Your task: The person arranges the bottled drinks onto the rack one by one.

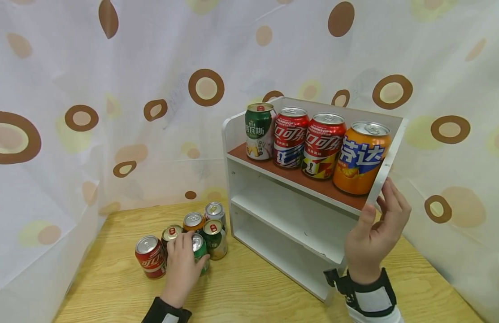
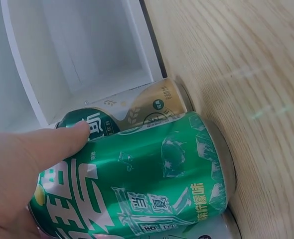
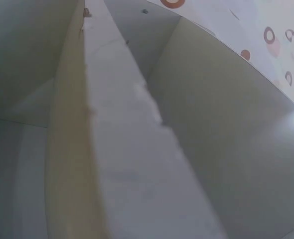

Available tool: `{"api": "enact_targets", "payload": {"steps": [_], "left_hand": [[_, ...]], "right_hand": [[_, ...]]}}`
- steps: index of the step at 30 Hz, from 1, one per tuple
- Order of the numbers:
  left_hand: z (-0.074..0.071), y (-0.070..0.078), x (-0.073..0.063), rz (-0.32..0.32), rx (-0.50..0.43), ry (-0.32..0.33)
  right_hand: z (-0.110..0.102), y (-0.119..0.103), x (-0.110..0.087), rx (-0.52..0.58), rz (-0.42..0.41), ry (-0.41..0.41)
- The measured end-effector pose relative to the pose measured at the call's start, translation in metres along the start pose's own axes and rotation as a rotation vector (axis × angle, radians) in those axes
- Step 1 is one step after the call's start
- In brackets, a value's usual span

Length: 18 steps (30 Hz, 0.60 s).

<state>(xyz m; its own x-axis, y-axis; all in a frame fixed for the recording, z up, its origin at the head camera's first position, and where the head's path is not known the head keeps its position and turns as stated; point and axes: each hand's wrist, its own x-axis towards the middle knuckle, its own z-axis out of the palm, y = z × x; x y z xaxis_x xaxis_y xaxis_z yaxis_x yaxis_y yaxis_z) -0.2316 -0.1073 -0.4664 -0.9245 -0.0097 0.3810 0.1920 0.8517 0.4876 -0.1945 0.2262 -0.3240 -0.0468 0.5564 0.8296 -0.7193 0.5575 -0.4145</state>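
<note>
My left hand (image 1: pixel 182 264) holds a green soda can (image 2: pixel 137 174) near its top, with the thumb along one side. In the head view that hand hides much of the can. Close behind it stands a green and gold can (image 1: pixel 215 240), also seen beside the green one in the left wrist view. My right hand (image 1: pixel 376 235) holds the right side of a white shelf (image 1: pixel 287 208), thumb at the front edge and fingers on the outer side. No fingers show in the right wrist view, only the shelf's boards (image 3: pixel 132 149).
On the shelf's brown top stand a green and white can (image 1: pixel 259 134), two red cola cans (image 1: pixel 289 139) and an orange soda can (image 1: pixel 358 157). Left of the shelf, on the wooden table (image 1: pixel 108 287), a red can (image 1: pixel 150 258) stands among several others. A patterned curtain (image 1: pixel 152 54) hangs behind.
</note>
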Motion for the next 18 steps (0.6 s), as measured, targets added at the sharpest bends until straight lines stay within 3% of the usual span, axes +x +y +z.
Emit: {"api": "enact_targets", "payload": {"steps": [18], "left_hand": [[-0.005, 0.0019, -0.0068, -0.021, -0.068, -0.08]], "right_hand": [[-0.0003, -0.0001, 0.0, -0.005, 0.001, -0.004]]}}
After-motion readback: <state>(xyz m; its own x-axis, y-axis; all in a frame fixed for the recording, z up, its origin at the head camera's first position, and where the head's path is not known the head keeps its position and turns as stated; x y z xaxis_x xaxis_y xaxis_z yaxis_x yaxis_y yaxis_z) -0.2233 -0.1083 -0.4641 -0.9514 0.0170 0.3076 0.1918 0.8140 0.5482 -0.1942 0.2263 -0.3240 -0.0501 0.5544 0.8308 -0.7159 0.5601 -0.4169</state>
